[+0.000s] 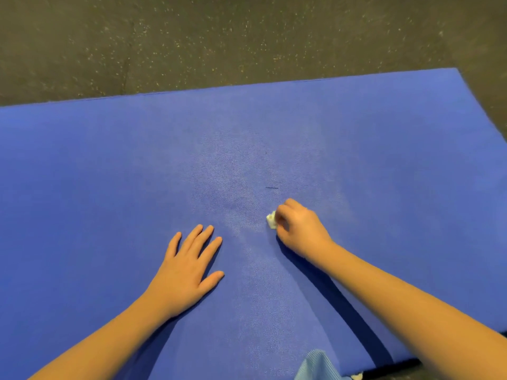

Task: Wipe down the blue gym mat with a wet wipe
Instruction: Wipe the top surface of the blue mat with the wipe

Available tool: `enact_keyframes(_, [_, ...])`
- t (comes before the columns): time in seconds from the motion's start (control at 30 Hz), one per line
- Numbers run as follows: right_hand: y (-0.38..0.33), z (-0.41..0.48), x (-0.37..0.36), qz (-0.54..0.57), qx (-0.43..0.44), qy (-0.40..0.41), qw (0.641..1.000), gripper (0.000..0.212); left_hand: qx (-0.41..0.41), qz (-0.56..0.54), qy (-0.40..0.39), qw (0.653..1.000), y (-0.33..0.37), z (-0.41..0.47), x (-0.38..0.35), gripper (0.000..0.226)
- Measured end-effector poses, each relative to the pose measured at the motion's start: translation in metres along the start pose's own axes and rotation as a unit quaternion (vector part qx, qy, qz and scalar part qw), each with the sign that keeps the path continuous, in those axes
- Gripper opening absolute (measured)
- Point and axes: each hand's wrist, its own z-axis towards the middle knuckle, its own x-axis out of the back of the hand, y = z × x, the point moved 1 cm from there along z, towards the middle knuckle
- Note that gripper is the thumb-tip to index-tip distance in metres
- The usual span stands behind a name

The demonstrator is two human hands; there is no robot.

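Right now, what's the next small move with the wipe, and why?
Probably slide the right hand forward so the wipe crosses the dark mark just beyond it. The wipe is bunched in that hand's fingers, down on the mat. The mark is plainly visible, and the left hand lies flat on the mat.

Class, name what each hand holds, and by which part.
Right hand: crumpled wet wipe, bunched in its grip, mostly hidden. Left hand: nothing, flat on the mat.
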Motion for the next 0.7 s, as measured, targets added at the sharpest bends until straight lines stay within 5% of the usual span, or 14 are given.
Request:
enact_keyframes(0.1, [-0.005,-0.006,-0.003,-0.008,0.076,-0.065,0.995,0.021,-0.018,0.017,0.004,1.000,-0.009,0.012,0.003,0.068])
enact_keyframes(0.33, [0.031,0.040,0.011,-0.011,-0.063,0.070,0.995,0.012,-0.036,0.033,0.008,0.999,-0.013,0.019,0.002,0.066])
enact_keyframes(0.53, [0.016,0.021,0.005,0.017,0.124,-0.054,0.991,0.017,-0.043,0.035,0.008,0.998,-0.014,0.021,-0.002,0.067])
enact_keyframes(0.7, [0.036,0.078,0.017,-0.031,0.073,0.015,0.997,0.016,-0.050,0.047,0.014,0.998,-0.015,0.023,-0.004,0.068])
